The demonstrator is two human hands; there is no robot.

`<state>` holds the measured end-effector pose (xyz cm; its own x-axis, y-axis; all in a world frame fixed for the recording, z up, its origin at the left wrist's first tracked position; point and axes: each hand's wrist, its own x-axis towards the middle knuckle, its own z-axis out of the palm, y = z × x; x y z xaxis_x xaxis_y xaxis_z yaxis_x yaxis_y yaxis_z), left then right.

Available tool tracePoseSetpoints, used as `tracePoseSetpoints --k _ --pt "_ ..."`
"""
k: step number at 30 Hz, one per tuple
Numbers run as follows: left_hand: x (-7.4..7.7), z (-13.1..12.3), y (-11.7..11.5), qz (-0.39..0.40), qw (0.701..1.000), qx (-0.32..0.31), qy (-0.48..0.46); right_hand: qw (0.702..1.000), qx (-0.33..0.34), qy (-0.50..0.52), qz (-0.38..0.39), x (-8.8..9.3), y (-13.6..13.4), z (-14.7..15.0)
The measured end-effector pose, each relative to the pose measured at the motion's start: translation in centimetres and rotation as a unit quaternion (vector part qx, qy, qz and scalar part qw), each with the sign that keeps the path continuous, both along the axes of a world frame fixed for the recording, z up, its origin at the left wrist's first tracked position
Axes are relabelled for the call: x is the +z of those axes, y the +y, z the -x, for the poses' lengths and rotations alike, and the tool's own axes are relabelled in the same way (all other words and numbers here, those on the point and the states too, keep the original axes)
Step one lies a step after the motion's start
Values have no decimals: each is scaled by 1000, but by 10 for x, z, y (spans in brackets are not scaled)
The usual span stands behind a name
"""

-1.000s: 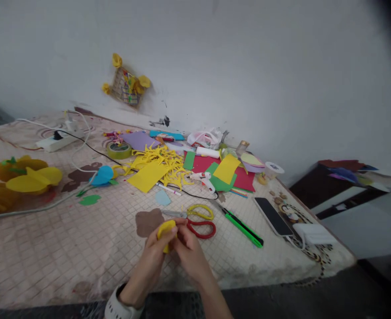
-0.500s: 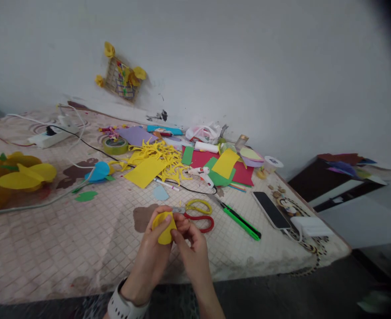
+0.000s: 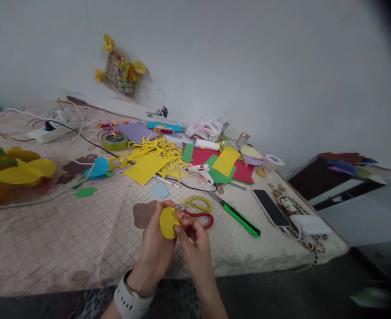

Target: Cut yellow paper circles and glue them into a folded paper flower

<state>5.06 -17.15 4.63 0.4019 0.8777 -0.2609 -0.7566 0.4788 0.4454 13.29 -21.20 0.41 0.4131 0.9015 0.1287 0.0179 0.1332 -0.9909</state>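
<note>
That yellow paper disc is gripped in the left hand, its edge pinched by the right hand, scissors just beyond. Probably light, easily creased; best taken by the rim.

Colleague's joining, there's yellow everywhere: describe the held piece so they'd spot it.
Near the table's front edge, find the left hand, above a white wristband. It holds the yellow piece, the right hand at its edge. The piece is small and rounded, unlike the straight-edged yellow sheets and ragged scraps beyond.
</note>
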Motion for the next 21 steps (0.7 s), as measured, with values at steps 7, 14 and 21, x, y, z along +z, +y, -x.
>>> tracePoseSetpoints --k 7,14,21 --pt "0 6 11 42 999 23 -10 980 -71 -175 -58 5 -8 1" --pt "-4 3 10 58 997 55 8 971 -30 -229 -61 -1 -9 7" --pt "-8 -1 1 43 997 57 10 975 -2 -214 -58 -8 -8 8"
